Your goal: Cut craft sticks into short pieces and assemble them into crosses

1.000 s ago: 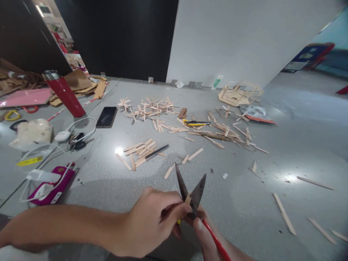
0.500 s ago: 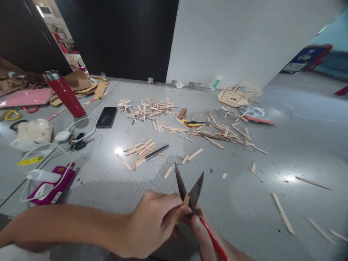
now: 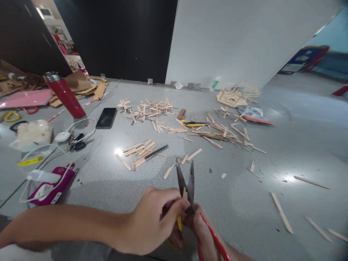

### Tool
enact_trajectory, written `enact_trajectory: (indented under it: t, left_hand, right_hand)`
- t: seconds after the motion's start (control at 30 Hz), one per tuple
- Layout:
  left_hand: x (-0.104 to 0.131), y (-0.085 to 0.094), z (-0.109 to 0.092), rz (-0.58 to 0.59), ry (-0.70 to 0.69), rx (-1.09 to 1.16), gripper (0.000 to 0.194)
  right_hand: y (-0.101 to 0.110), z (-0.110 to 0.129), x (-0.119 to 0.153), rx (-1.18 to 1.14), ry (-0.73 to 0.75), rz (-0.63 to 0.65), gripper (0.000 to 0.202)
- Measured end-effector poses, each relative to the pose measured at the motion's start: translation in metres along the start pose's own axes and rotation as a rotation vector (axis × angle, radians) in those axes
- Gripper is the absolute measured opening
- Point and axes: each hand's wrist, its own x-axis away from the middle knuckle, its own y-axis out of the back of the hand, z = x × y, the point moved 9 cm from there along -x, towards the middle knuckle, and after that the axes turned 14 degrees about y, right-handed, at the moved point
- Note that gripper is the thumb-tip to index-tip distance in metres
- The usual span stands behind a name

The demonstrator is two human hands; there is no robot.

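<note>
The left hand (image 3: 154, 221), its forearm stretched in from the left, pinches a short, pale, flat wooden stick (image 3: 185, 194) between its fingers. The right hand (image 3: 203, 230) grips red-handled metal scissors (image 3: 191, 190), their dark, pointed blades narrowly parted around the stick, above the grey counter (image 3: 239, 206).

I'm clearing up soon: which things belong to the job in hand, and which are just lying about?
Job in hand, I judge:
scissors, in the right fingers
small wooden piece, in the left fingers
loose wooden sticks, probably

Apparently just lying about:
phone
red bottle
keys
purple power strip
</note>
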Motion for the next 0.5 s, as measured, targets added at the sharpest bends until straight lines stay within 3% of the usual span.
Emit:
enact_trajectory:
  t: [0.13,0.27,0.37,0.5]
  left_hand:
    - [-0.004,-0.002,0.008,0.036,0.049,0.068,0.043]
    - [-0.008,0.012,0.003,-0.104,-0.02,-0.01,0.042]
    - [-0.011,0.028,-0.004,-0.211,-0.023,-0.062,0.04]
    - [-0.014,0.039,-0.009,-0.19,0.022,-0.128,0.034]
  right_hand:
    - [0.009,0.001,0.004,0.033,0.034,-0.057,0.051]
    - [0.034,0.005,-0.001,0.243,-0.074,-0.165,0.049]
    - [0.062,0.024,-0.017,0.659,-0.137,-0.176,0.055]
    - [0.095,0.049,-0.036,1.416,-0.267,-0.056,0.043]
